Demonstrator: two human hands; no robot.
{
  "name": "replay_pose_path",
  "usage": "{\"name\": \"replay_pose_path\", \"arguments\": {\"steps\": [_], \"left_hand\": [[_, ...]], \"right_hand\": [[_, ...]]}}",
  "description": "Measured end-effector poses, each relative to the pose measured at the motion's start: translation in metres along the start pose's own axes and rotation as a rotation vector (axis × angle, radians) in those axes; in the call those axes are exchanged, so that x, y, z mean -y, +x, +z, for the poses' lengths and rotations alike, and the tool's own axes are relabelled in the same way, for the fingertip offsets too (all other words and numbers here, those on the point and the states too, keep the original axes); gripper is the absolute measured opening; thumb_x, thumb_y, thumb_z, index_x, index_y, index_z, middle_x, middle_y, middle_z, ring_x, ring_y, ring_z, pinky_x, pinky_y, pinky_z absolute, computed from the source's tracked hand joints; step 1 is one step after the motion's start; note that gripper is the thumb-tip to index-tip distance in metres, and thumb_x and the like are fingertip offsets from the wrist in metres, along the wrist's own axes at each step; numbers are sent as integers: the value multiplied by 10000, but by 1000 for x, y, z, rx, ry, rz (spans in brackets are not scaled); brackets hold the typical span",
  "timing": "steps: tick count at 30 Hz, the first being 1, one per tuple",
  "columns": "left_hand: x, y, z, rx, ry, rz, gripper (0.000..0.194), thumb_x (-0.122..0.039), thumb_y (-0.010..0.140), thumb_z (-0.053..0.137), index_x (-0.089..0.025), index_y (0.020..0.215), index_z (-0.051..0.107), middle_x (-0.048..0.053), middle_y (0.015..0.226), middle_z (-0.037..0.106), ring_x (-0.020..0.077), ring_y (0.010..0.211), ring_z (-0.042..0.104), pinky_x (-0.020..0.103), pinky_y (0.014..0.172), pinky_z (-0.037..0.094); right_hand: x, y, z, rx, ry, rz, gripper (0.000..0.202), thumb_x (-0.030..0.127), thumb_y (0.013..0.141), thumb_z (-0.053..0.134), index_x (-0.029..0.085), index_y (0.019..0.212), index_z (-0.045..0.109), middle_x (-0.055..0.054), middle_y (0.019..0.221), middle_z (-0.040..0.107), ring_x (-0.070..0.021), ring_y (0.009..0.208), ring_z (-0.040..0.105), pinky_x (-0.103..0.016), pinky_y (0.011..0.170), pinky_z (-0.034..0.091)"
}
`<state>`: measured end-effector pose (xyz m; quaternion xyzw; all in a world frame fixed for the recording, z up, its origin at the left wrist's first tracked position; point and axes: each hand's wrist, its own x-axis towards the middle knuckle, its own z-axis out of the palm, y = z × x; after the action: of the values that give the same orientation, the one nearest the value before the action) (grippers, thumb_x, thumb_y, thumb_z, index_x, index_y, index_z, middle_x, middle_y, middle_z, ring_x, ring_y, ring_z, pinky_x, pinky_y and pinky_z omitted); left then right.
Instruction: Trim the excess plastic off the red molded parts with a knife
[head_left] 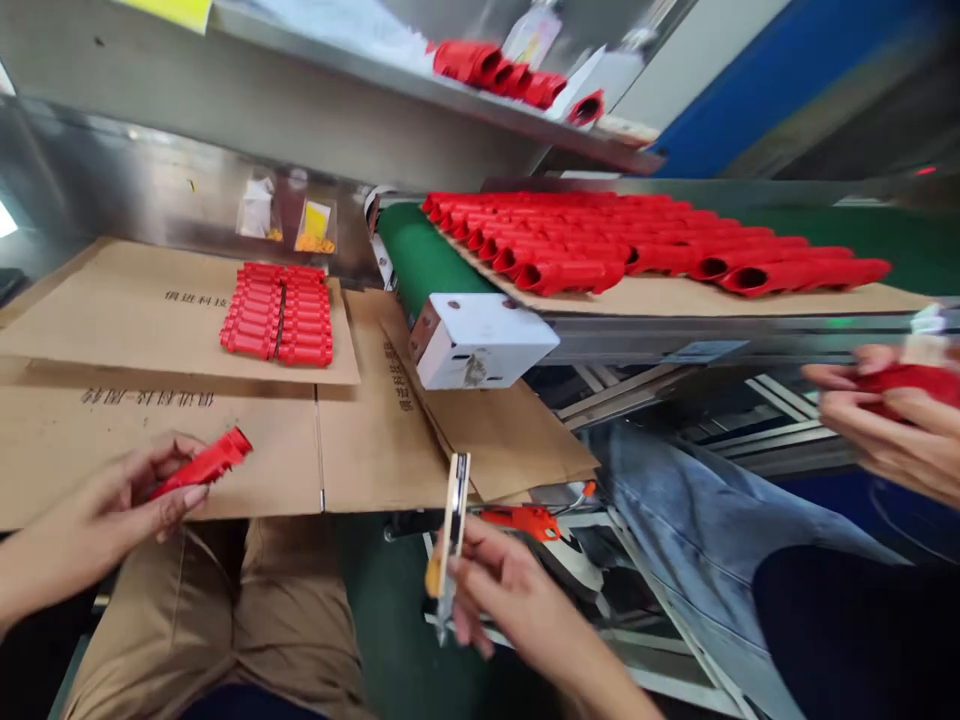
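Observation:
My left hand (131,500) is closed around a red hollow plastic part (214,458), its open end tilted up to the right above the cardboard (247,450). Lower in the middle, my right hand (499,575) grips a slim cream-and-metal hand tool (456,500), held nearly upright. A pointed metal end shows at its bottom, with a small yellow piece beside it; the tool's exact kind is unclear. On a cardboard sheet (135,300) at the left lie two close rows of similar red parts (277,315). The two hands are well apart.
A green conveyor belt (412,255) with a white end block (487,340) carries many red parts (555,240) on cardboard. Small bags (316,228) lie behind the sheet. More red parts (487,68) rest on the shelf. At right, a co-worker's hands (892,410) hold something red.

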<state>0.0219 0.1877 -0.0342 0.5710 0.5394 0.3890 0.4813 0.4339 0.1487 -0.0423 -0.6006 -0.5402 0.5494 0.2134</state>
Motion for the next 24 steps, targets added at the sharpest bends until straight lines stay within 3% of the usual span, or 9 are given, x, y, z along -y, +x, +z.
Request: {"name": "replay_pose_path", "arguments": {"steps": [3, 5, 8, 11, 15, 19, 24], "left_hand": [[32, -60, 28, 105, -150, -240, 503, -663, 874, 743, -311, 1230, 795, 88, 1165, 809, 298, 981, 730, 331, 816, 570], [57, -88, 44, 109, -247, -357, 520, -663, 922, 694, -358, 1338, 758, 66, 1293, 777, 290, 1084, 718, 314, 870, 569], [86, -116, 55, 92, -293, -421, 508, -611, 944, 707, -389, 1400, 720, 45, 1395, 726, 288, 1224, 667, 307, 978, 546], [94, -134, 59, 50, -292, -406, 500, -607, 923, 740, -364, 1361, 742, 50, 1381, 723, 279, 1195, 667, 297, 979, 542], [84, -144, 71, -64, -366, -426, 477, -589, 919, 760, -327, 1318, 773, 48, 1204, 780, 214, 1018, 697, 242, 894, 533], [89, -142, 88, -185, -431, -384, 461, -553, 870, 830, -254, 1220, 797, 56, 950, 788, 171, 763, 651, 225, 659, 519], [111, -137, 97, -380, -394, -292, 386, -485, 795, 918, -217, 1004, 735, 5, 759, 723, 112, 575, 533, 181, 488, 411]], "right_hand": [[-17, -6, 68, 273, 510, -138, 464, 579, 899, 811, 215, 901, 523, 8, 685, 697, -135, 473, 684, -210, 442, 553], [-26, 6, 103, 340, 705, -184, 446, 521, 885, 852, 210, 879, 532, 46, 620, 664, -112, 425, 651, -177, 410, 536], [-36, 27, 137, 375, 861, -181, 421, 467, 841, 886, 201, 861, 560, 39, 603, 688, -87, 371, 597, -137, 358, 479], [-38, 37, 153, 389, 816, -138, 485, 546, 797, 908, 208, 916, 581, 36, 610, 706, -89, 350, 571, -147, 333, 467], [-34, 37, 170, 316, 655, -101, 536, 593, 782, 920, 206, 778, 549, 68, 533, 626, -59, 309, 500, -118, 290, 381], [-32, 35, 188, 209, 479, -111, 495, 524, 725, 973, 197, 839, 620, 100, 513, 556, -52, 334, 460, -124, 302, 365], [-42, 30, 200, 53, 354, -214, 443, 624, 890, 780, 206, 846, 640, 62, 565, 594, -84, 351, 462, -189, 316, 389]]}}
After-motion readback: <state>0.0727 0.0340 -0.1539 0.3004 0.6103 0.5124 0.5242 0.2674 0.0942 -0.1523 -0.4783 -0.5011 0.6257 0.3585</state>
